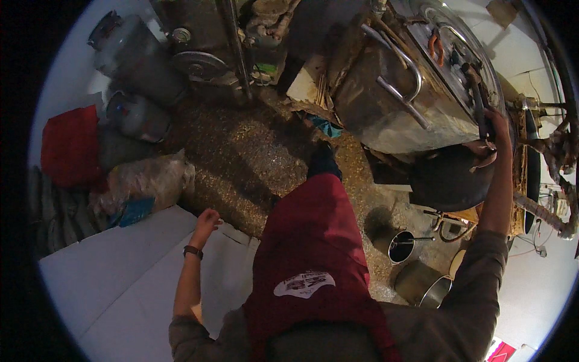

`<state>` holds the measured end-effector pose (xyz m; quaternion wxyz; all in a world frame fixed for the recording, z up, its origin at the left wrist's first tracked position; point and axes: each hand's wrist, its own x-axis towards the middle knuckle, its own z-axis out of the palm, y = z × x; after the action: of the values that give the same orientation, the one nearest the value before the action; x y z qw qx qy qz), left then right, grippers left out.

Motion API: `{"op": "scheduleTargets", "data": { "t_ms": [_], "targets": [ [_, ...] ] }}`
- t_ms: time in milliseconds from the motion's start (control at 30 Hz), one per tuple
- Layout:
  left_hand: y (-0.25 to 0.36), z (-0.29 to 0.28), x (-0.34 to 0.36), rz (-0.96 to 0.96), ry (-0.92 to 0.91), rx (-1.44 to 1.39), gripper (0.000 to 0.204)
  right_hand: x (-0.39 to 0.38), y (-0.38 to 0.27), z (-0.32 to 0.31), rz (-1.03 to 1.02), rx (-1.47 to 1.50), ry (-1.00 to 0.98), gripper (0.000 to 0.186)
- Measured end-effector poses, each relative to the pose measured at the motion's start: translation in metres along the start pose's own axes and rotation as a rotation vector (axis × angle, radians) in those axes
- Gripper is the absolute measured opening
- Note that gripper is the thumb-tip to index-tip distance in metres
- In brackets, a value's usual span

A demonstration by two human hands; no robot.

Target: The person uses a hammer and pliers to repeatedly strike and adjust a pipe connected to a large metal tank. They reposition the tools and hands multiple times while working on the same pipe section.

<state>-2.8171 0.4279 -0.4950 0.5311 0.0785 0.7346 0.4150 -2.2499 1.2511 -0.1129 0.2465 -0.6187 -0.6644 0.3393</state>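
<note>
My right arm reaches far to the right, and my right hand (497, 128) is closed around the lower end of a dark, long-handled tool (479, 105). The tool lies against the top of a big, worn metal machine (392, 114); its exact kind is hard to make out. Just below that hand sits a dark rounded pan-like piece (449, 181). My left hand (208, 224), with a watch on the wrist, hangs over a white surface (145, 259). Its fingers are loosely bent and apart, with nothing visible in them.
Orange-handled pliers (435, 49) lie on the machine top, near a bent metal pipe handle (410, 72). Gas cylinders (139, 60), a red cloth bundle (71, 145) and a plastic sack (148, 184) stand left. Metal pots (422, 283) sit on the speckled floor (241, 157) at right.
</note>
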Motion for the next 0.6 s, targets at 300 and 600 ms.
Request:
{"op": "scheduleTargets", "data": {
  "t_ms": [300, 600],
  "targets": [
    [-0.103, -0.049, -0.041, -0.183, 0.027, -0.079, 0.030, 0.002, 0.003, -0.005, 0.023, 0.051, -0.080, 0.029],
    [-0.088, -0.049, -0.033, -0.212, -0.024, -0.032, 0.012, 0.008, 0.008, 0.008, 0.055, 0.024, 0.048, 0.020]
  ]
}}
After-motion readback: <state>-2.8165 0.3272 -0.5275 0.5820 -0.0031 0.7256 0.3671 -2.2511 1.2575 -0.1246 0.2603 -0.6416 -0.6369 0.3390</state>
